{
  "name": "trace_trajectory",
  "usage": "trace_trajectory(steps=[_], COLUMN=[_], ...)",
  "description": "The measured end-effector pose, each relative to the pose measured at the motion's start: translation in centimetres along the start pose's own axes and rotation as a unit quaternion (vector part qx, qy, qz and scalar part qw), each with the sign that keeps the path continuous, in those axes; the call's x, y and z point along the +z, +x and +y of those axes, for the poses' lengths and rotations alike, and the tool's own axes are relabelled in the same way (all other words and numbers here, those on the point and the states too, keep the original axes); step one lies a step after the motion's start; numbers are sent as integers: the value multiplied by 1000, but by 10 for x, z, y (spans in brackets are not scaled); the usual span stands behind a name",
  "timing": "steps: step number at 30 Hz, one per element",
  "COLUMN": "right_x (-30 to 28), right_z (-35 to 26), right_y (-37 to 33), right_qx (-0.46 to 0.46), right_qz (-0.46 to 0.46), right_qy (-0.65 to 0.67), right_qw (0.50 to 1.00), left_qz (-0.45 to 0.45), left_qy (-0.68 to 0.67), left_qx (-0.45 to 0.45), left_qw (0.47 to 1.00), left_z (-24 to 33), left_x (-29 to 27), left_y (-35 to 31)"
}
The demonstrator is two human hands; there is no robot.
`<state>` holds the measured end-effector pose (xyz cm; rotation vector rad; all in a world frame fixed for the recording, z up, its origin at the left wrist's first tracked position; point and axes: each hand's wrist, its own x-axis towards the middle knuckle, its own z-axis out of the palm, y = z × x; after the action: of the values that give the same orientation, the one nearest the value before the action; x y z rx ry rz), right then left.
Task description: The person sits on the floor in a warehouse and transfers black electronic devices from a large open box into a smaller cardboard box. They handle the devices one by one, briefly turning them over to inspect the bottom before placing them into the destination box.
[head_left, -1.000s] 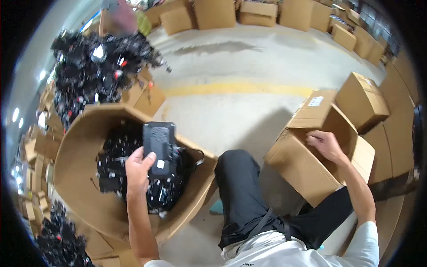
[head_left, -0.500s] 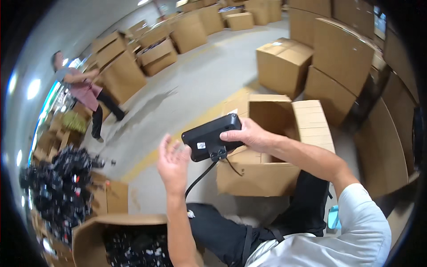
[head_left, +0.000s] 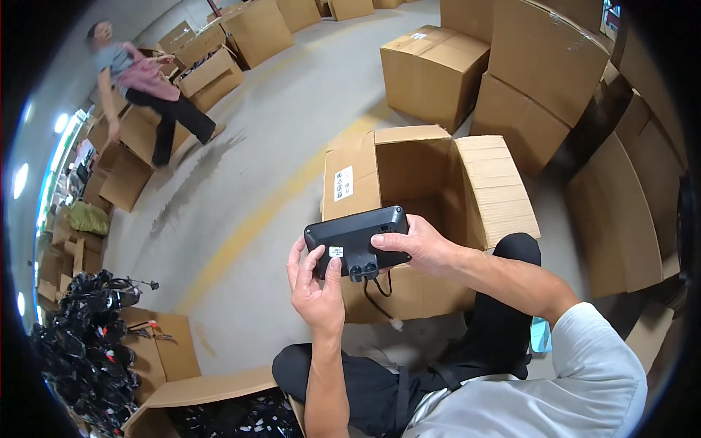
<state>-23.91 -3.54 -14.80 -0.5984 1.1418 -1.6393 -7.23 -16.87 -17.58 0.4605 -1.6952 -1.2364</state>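
Note:
A black rectangular electronic unit (head_left: pixel 358 235) with a small white label and rounded corners is held up in front of me, tilted. From its lower edge hangs a short black cable (head_left: pixel 380 290) with a pale plug. My right hand (head_left: pixel 427 247) grips its right end, thumb on the labelled face. At the left end, the thumb and fingers of my left hand (head_left: pixel 316 292) close on the unit. Just beyond the unit stands an open cardboard box (head_left: pixel 352 157), flaps spread; its bottom inside is partly hidden.
At lower left, a cardboard box (head_left: pixel 208 389) holds several small black parts. A heap of black cabled parts (head_left: pixel 91 336) lies beside it. Closed cartons (head_left: pixel 431 73) are stacked at right. A person (head_left: pixel 150 84) in a pink apron is at far left on the grey floor (head_left: pixel 255 175).
My left hand has come in from beside the unit onto its left end. The view has shifted, and the person at far left has changed posture and position.

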Motion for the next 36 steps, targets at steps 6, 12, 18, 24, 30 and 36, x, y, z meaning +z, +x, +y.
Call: trace_trajectory(steps=[6, 12, 18, 24, 30, 36], right_x=[0, 2, 5, 3, 5, 3], right_z=[-2, -2, -1, -6, 0, -2], right_y=[1, -2, -8, -16, -17, -20], right_qx=[6, -13, -57, -55, -102, -72], right_qz=[12, 33, 43, 34, 43, 56], right_qy=[-15, -38, -54, -46, -75, -76], right_qw=[1000, 999, 996, 997, 991, 993], left_qz=[5, 18, 10, 11, 16, 65], left_qy=[47, 112, 107, 52, 10, -33], left_qx=[-22, 15, -11, -10, -50, -49], left_qw=[999, 993, 994, 999, 999, 996], left_z=[-3, 0, 10, 8, 4, 6], left_x=[2, 8, 11, 18, 14, 28], left_y=[-3, -3, -4, -8, -11, -14])
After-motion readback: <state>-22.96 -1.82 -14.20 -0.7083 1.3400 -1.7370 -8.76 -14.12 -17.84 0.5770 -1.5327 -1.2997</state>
